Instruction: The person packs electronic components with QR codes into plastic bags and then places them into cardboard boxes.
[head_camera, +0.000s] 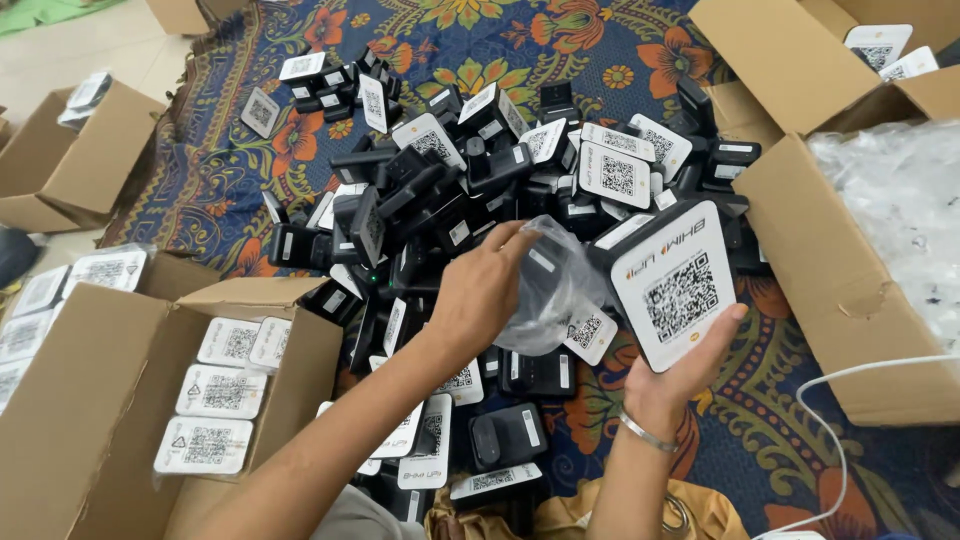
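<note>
The right hand (690, 365) holds from below a black box-shaped device with a white code-printed face (672, 283), above the pile; the left hand (482, 290) pinches a thin clear plastic bag (548, 285) touching it; bagging seems in progress; next, I think, the bag mouth must open wide.

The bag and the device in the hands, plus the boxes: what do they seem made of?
Bag: thin clear plastic film, crinkled and glossy. Device: likely hard plastic, black body, smooth white face. Boxes: brown corrugated cardboard, matte, with creased flaps.
</note>
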